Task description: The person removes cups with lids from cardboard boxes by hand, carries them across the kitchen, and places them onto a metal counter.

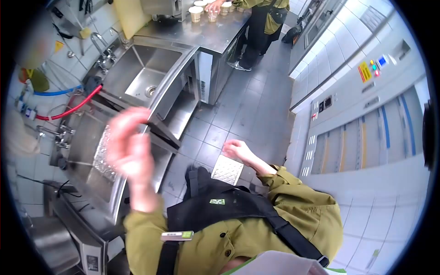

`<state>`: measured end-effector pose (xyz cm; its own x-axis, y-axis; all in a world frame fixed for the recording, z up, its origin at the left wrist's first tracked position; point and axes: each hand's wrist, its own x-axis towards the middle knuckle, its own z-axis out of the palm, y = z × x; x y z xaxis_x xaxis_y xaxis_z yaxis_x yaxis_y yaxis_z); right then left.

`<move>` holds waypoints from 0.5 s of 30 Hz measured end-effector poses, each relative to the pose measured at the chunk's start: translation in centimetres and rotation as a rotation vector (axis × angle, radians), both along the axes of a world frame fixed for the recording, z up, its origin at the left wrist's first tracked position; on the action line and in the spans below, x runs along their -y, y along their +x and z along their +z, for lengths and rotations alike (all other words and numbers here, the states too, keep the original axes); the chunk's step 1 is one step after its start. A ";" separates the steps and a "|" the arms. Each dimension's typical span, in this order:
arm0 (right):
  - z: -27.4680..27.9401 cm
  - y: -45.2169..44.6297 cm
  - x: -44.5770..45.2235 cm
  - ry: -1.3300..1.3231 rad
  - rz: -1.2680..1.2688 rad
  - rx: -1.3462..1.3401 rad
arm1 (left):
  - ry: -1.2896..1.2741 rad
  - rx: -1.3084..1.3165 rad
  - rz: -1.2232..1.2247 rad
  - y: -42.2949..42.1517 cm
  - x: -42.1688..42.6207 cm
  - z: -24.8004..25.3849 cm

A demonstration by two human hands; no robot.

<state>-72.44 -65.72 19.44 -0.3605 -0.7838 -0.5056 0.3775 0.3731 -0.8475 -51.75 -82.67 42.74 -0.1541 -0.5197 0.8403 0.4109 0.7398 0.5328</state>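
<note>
My left hand [130, 149] was raised in front of the nearer of 2 metal sinks [85, 137], its fingers bent, too blurred for me to tell whether they were closed. Something clear and glistening [105, 156] lay in that sink, and a red hose [73, 110] arched by its back edge. My right hand [237, 150], fingers curled, hung above the tiled floor near a pale grate [228, 170]; I couldn't tell if it gripped anything. Farther off, a co-worker's hand [214, 6] touched pale cups on the counter [195, 35].
</note>
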 end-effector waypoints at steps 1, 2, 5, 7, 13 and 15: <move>-0.2 -2.6 2.8 -0.018 0.050 -0.047 | -0.263 -0.038 -0.069 -0.3 3.5 3.8; -0.1 -5.3 5.9 0.004 0.092 -0.091 | -0.464 -0.107 -0.141 -1.0 6.2 6.6; 0.9 -13.1 15.2 -0.048 0.209 -0.186 | -0.767 -0.231 -0.353 -7.5 12.5 12.0; 3.5 -18.2 21.4 -0.101 0.294 -0.286 | -0.793 -0.265 -0.423 -12.2 16.6 13.7; 9.1 -33.5 32.1 -0.188 0.127 -0.290 | -0.805 -0.317 -0.472 -26.2 27.4 15.0; 7.4 -39.5 34.0 -0.146 0.032 -0.366 | -0.758 -0.330 -0.458 -30.1 30.2 14.6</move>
